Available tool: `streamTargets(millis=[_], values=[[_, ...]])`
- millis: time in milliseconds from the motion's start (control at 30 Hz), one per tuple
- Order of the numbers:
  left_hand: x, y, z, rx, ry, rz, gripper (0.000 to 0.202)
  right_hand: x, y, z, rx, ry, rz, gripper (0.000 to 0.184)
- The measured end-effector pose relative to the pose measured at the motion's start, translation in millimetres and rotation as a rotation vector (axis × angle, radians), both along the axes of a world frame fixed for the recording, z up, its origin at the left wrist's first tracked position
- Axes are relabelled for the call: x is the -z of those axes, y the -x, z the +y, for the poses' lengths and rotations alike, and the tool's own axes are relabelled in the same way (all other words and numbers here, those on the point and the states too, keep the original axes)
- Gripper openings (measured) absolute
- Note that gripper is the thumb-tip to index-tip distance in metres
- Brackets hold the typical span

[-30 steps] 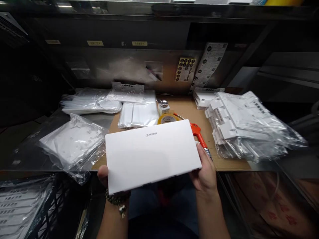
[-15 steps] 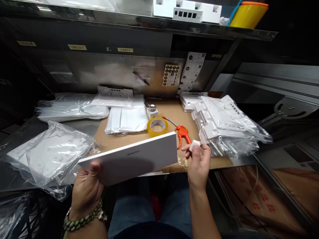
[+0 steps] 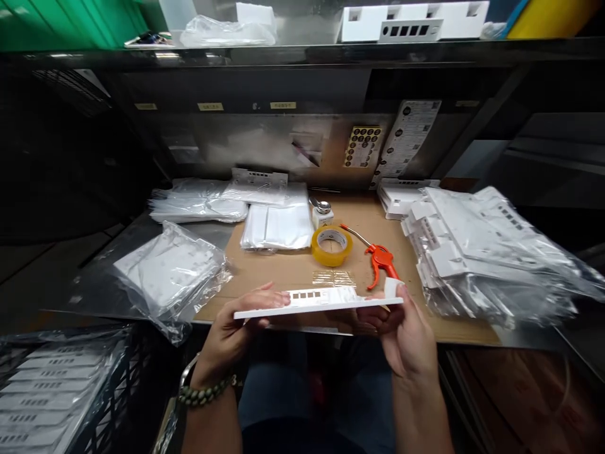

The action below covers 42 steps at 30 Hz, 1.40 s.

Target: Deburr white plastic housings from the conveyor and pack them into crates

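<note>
A flat white plastic cover (image 3: pixel 316 301) with a row of port cut-outs is held level and edge-on above the front edge of the cardboard mat (image 3: pixel 283 268). My left hand (image 3: pixel 236 328), with a bead bracelet on the wrist, grips its left end, fingers curled over the top. My right hand (image 3: pixel 406 334) supports the right end from below, and its thumb presses a small white piece (image 3: pixel 392 287) at the cover's right corner.
On the mat lie a yellow tape roll (image 3: pixel 331 245), an orange air blow gun (image 3: pixel 380 261) and a small bottle (image 3: pixel 322 213). Bagged white covers are stacked right (image 3: pixel 482 252), left (image 3: pixel 172 271) and at the back (image 3: pixel 278 224). A black crate (image 3: pixel 57 391) stands lower left.
The cover has turned from face-up to nearly flat and edge-on. My right hand, which let go and picked up a small white piece, is back at the cover's right end.
</note>
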State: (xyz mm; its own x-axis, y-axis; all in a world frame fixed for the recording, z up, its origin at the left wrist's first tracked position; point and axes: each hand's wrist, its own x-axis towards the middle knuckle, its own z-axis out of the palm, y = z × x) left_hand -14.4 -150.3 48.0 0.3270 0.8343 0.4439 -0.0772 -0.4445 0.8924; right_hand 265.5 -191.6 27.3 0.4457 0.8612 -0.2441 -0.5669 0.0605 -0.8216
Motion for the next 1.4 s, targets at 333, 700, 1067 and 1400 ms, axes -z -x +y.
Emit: streamTargets(millis=[333,700,1067,1400], values=[[4.3,-37.6,-3.3,-0.229,0.539,-0.543,0.067,3.0,-2.5,-3.1,0.099,-0.105,-0.165,0.051],[-15.1,-33.6,26.0,0.166,1.313,-0.973,0.063,4.8,-18.0,11.5,0.102,-0.248,-1.02,0.025],[-52.5,-67.9,11.5,-0.019,1.035,-0.971,0.058,-46.4,94.4,-13.5,-0.34,-0.64,-1.135,0.014],[-43.8,-68.9,5.9,-0.186,0.759,-0.881,0.055,-47.2,98.6,-14.9,-0.342,-0.634,-1.129,0.012]])
